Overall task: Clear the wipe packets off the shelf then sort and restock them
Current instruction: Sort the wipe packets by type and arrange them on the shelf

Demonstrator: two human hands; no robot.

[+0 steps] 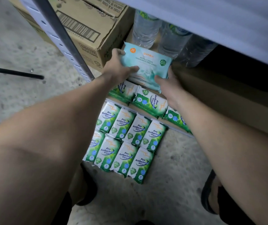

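Head view: a pale blue soft-plastic packet of fragrance-free wipes (146, 62) is held low over the brown shelf board (203, 88), on top of at least one more like it. Its long axis runs crosswise, from the left hand (120, 65) to the right hand (167, 83). Each end is gripped, thumbs on top and fingers wrapped round. Neither hand is nearer. Green-and-white pine wipe packets (149, 101) lie just in front, on the shelf edge. Eight more (125, 143) are laid in rows on the concrete floor (175, 184), so the stack would be drawn out over them.
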